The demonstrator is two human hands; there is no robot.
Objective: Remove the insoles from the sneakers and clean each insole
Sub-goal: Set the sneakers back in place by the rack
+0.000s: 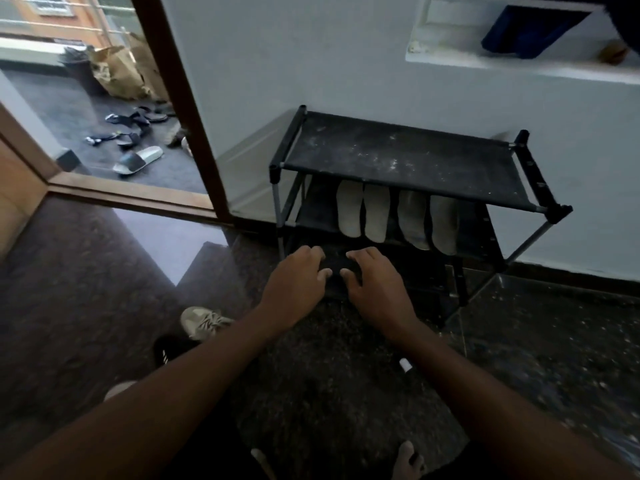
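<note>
head view, looking forward and down, close

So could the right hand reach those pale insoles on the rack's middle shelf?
Probably yes: the insoles lie at the open front of the middle shelf, just beyond the right hand, nothing between, though it grips a dark object.

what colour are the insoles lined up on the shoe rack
Off-white to pale grey insoles on the black rack; the head view shows them best.
</note>
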